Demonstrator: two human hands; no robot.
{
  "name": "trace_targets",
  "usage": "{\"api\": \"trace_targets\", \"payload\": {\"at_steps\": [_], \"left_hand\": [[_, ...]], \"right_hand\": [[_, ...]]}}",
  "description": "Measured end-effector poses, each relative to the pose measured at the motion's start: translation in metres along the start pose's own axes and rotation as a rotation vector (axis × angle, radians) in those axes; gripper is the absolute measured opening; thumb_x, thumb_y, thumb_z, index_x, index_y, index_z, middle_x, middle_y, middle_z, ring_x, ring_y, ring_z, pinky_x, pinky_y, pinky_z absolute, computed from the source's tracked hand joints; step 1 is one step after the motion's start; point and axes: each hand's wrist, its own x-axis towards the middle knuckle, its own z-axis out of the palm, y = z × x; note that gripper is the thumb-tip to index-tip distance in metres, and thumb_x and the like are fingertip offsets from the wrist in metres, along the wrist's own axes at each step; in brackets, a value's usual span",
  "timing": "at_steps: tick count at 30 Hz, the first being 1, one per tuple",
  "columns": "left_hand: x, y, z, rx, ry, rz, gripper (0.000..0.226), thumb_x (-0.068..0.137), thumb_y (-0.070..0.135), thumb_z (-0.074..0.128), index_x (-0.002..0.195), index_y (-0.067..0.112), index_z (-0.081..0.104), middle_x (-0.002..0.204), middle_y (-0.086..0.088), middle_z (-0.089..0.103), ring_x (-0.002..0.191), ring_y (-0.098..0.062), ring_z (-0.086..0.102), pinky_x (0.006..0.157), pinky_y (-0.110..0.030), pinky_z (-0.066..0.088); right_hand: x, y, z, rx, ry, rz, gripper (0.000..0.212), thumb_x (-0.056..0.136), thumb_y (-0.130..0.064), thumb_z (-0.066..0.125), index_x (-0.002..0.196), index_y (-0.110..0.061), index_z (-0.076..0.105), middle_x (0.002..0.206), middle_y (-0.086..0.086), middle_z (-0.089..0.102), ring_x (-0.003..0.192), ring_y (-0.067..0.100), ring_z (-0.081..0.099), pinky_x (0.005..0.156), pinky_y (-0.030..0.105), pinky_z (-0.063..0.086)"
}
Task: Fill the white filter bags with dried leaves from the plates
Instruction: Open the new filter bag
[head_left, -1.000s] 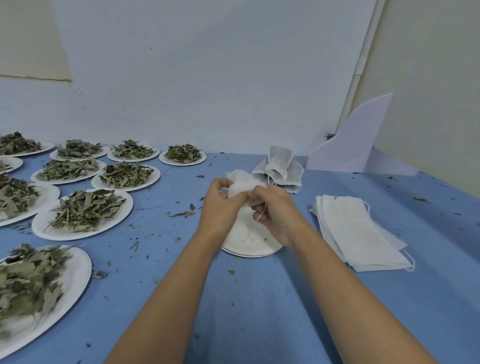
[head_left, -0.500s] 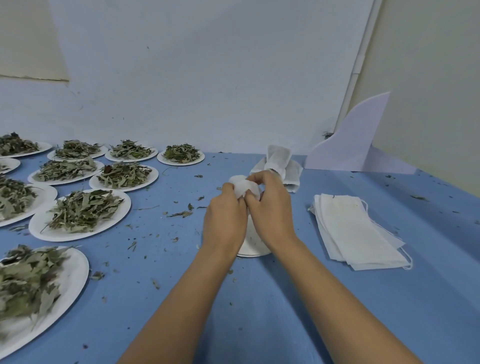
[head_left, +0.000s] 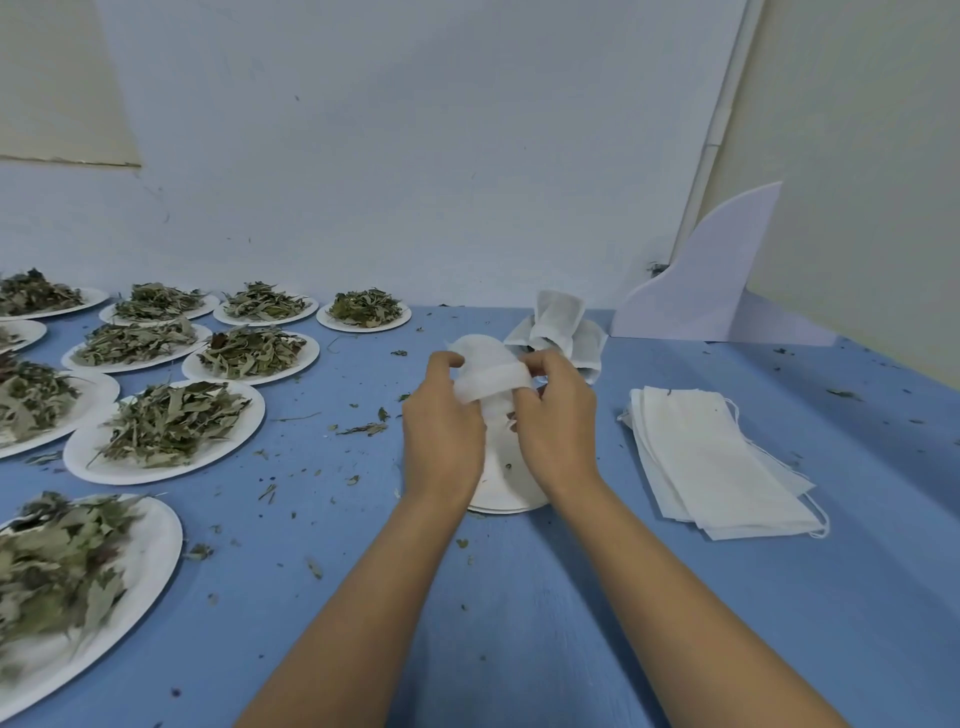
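White mesh is bunching between our hands: we are pinching the filter bag (head_left: 485, 364) from both sides, with the left hand (head_left: 441, 421) and the right hand (head_left: 558, 421) each curling fingers onto its folded band, just above a nearly bare plate (head_left: 506, 501). The bag is standing roughly upright, its band running hand to hand (contents hidden). The bunched bags (head_left: 563, 325) are lying just behind it, nearer the right hand, so we are judging that side better for setting it down.
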Motion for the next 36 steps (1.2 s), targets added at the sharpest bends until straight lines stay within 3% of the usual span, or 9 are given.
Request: {"api": "trace_targets", "payload": {"at_steps": [3, 9, 11, 16, 21, 26, 29, 33, 36], "left_hand": [[0.005, -0.004, -0.007, 0.055, 0.047, 0.0, 0.026, 0.088, 0.004, 0.044, 0.108, 0.017, 0.055, 0.073, 0.002, 0.058, 0.068, -0.029, 0.064, 0.065, -0.051, 0.053], [0.003, 0.002, 0.0, 0.174, 0.003, 0.049, 0.021, 0.091, 0.017, 0.043, 0.107, 0.011, 0.055, 0.084, -0.01, 0.064, 0.077, -0.029, 0.061, 0.065, -0.039, 0.05], [0.005, 0.0, -0.002, 0.166, -0.002, 0.029, 0.022, 0.092, 0.014, 0.039, 0.108, 0.01, 0.054, 0.087, -0.01, 0.063, 0.079, -0.029, 0.061, 0.068, -0.043, 0.053], [0.007, -0.012, -0.006, 0.279, -0.051, 0.057, 0.03, 0.092, 0.009, 0.041, 0.122, 0.013, 0.047, 0.09, -0.012, 0.065, 0.078, -0.028, 0.065, 0.069, -0.045, 0.051], [0.009, -0.016, -0.005, 0.269, -0.097, 0.097, 0.035, 0.09, 0.009, 0.048, 0.125, 0.015, 0.047, 0.094, -0.01, 0.064, 0.082, -0.027, 0.064, 0.07, -0.042, 0.051], [0.018, -0.022, -0.016, 0.133, 0.13, -0.04, 0.036, 0.092, 0.004, 0.038, 0.123, 0.01, 0.056, 0.105, -0.004, 0.061, 0.093, -0.024, 0.06, 0.071, -0.031, 0.046], [0.029, -0.028, -0.022, 0.003, 0.184, -0.103, 0.031, 0.094, 0.006, 0.038, 0.112, 0.01, 0.062, 0.102, -0.002, 0.063, 0.09, -0.019, 0.058, 0.073, -0.032, 0.051], [0.049, -0.035, -0.023, -0.035, 0.087, -0.022, 0.018, 0.095, 0.013, 0.044, 0.099, 0.02, 0.06, 0.082, 0.015, 0.059, 0.072, 0.001, 0.055, 0.056, -0.007, 0.041], [0.082, -0.039, -0.024, -0.289, -0.111, -0.117, 0.026, 0.092, 0.012, 0.047, 0.111, 0.024, 0.06, 0.1, 0.013, 0.063, 0.089, 0.004, 0.058, 0.07, -0.009, 0.043]], "right_hand": [[-0.001, 0.002, -0.002, -0.105, 0.002, -0.085, 0.024, 0.083, 0.002, 0.054, 0.101, -0.013, 0.06, 0.101, -0.004, 0.059, 0.084, 0.013, 0.054, 0.075, 0.021, 0.042], [-0.005, -0.002, 0.008, -0.066, -0.031, -0.096, 0.017, 0.087, -0.005, 0.057, 0.103, -0.011, 0.061, 0.101, -0.004, 0.059, 0.085, 0.009, 0.052, 0.074, 0.02, 0.04], [-0.004, 0.0, 0.005, -0.064, -0.032, -0.081, 0.019, 0.087, -0.003, 0.057, 0.104, -0.011, 0.062, 0.101, -0.005, 0.06, 0.085, 0.009, 0.052, 0.075, 0.02, 0.04], [-0.002, 0.002, 0.002, -0.031, 0.015, 0.052, 0.023, 0.086, -0.001, 0.055, 0.105, -0.012, 0.061, 0.108, -0.002, 0.061, 0.094, 0.013, 0.056, 0.079, 0.021, 0.043], [-0.001, 0.0, 0.002, 0.015, 0.006, 0.092, 0.027, 0.085, 0.004, 0.052, 0.105, -0.01, 0.061, 0.109, 0.0, 0.062, 0.096, 0.021, 0.059, 0.085, 0.036, 0.05], [-0.005, -0.004, 0.005, 0.094, -0.15, 0.048, 0.031, 0.081, -0.017, 0.072, 0.11, -0.019, 0.059, 0.113, -0.01, 0.06, 0.084, 0.0, 0.056, 0.067, 0.009, 0.044], [-0.001, -0.008, 0.014, 0.147, -0.26, 0.01, 0.041, 0.082, -0.025, 0.073, 0.118, -0.031, 0.054, 0.119, -0.015, 0.053, 0.092, -0.006, 0.056, 0.072, 0.005, 0.044], [0.024, -0.012, 0.038, 0.025, -0.32, -0.063, 0.043, 0.09, -0.009, 0.056, 0.129, -0.029, 0.054, 0.128, -0.008, 0.054, 0.102, 0.008, 0.057, 0.09, 0.022, 0.047], [0.056, -0.009, 0.063, -0.085, -0.222, -0.027, 0.046, 0.088, 0.004, 0.043, 0.127, -0.011, 0.059, 0.129, 0.005, 0.06, 0.113, 0.022, 0.058, 0.099, 0.03, 0.043]]}}
